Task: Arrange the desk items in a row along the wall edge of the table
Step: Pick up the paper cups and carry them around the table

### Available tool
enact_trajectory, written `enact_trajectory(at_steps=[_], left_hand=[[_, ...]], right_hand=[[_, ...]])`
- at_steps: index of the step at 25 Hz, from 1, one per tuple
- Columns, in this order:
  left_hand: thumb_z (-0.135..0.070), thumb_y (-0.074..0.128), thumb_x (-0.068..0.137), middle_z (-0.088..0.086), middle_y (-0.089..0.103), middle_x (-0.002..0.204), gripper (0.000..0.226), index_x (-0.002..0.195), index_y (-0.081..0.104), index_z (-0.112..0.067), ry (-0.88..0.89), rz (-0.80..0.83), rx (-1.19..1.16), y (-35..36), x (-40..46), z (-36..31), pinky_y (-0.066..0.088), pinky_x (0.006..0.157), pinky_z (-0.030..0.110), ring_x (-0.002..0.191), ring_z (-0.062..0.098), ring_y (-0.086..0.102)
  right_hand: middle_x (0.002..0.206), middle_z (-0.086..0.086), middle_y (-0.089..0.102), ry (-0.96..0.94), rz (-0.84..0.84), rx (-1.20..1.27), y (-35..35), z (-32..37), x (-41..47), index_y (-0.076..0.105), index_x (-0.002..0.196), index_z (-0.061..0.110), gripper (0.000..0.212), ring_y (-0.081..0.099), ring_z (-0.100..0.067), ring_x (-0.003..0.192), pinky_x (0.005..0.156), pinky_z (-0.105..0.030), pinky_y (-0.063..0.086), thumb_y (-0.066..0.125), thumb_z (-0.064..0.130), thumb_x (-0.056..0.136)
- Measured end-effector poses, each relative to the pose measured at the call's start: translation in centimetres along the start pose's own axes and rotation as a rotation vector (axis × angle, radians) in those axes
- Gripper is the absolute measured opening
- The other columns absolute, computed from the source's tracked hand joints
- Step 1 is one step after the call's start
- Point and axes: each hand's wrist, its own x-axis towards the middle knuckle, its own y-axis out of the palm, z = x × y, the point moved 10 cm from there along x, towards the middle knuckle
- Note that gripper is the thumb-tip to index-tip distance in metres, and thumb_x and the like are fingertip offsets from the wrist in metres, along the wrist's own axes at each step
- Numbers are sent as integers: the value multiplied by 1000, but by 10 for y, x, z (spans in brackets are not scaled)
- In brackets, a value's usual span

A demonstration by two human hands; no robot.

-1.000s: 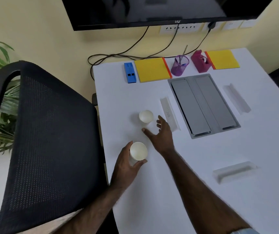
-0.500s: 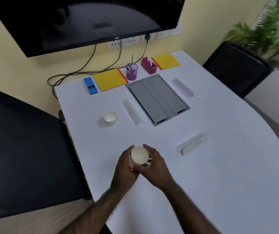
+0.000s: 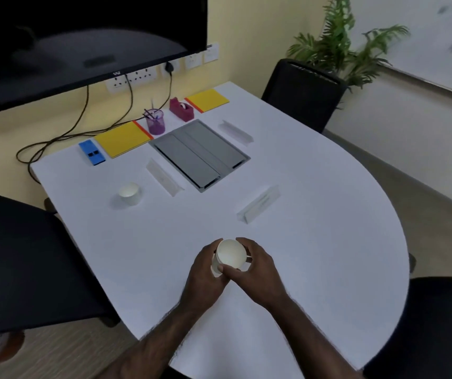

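Both hands hold one white paper cup (image 3: 231, 254) above the near part of the white table (image 3: 315, 255). My left hand (image 3: 205, 272) wraps its left side and my right hand (image 3: 254, 272) curls round its right side. A second white cup (image 3: 129, 193) stands alone at the table's left. Along the wall edge lie a blue stapler (image 3: 91, 152), a yellow notepad (image 3: 123, 138), a purple pen holder (image 3: 155, 122), a maroon tape dispenser (image 3: 181, 109) and another yellow notepad (image 3: 207, 100).
A grey cable-box lid (image 3: 198, 153) is set into the table's middle. Three clear name-plate holders lie around it: one (image 3: 164, 177) on its left, one (image 3: 235, 131) on its right and one (image 3: 259, 203) in front. Black chairs stand at the left (image 3: 22, 258) and far right (image 3: 302, 91). A dark screen (image 3: 82, 42) hangs on the wall.
My right hand left the cup on the table and joined my left hand on the held cup. The view swung right and both hands moved toward the table's middle.
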Motion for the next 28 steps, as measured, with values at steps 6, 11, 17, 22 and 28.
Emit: enact_trajectory(at_steps=[6, 11, 17, 22, 28], left_hand=[[-46, 87, 73, -21, 59, 133, 75, 137, 52, -28, -50, 28, -17, 34, -10, -2, 55, 99, 28, 120, 2, 58], [-44, 89, 71, -21, 53, 136, 81, 140, 50, -27, -83, 96, -1, 51, -6, 11, 50, 106, 34, 125, 5, 52], [-46, 90, 70, -20, 56, 135, 81, 140, 50, -29, -88, 183, -20, 59, 24, 23, 50, 105, 32, 125, 2, 52], [-45, 91, 69, -29, 56, 130, 79, 136, 51, -36, -77, 231, -40, 64, 53, 31, 46, 99, 14, 123, -7, 51], [-42, 92, 69, -31, 55, 131, 78, 136, 51, -37, -86, 296, -57, 63, 81, 45, 41, 96, 5, 123, -8, 51]], right_hand=[[124, 29, 64, 24, -125, 77, -62, -8, -24, 57, 131, 42, 69, 62, 3, 114, 91, -14, 53, 88, 58, 71], [127, 25, 64, 124, -265, 77, -103, -36, -8, 56, 136, 37, 74, 63, 4, 112, 89, -12, 51, 90, 54, 71], [138, 5, 64, 291, -409, 20, -118, -94, 41, 54, 144, 21, 81, 63, -17, 122, 104, -39, 54, 92, 41, 75], [147, 0, 59, 416, -449, -31, -113, -139, 77, 48, 150, 18, 87, 57, -23, 133, 111, -40, 47, 91, 37, 77], [150, -1, 56, 504, -472, -23, -98, -166, 94, 45, 152, 17, 87, 54, -23, 137, 112, -38, 44, 90, 34, 80]])
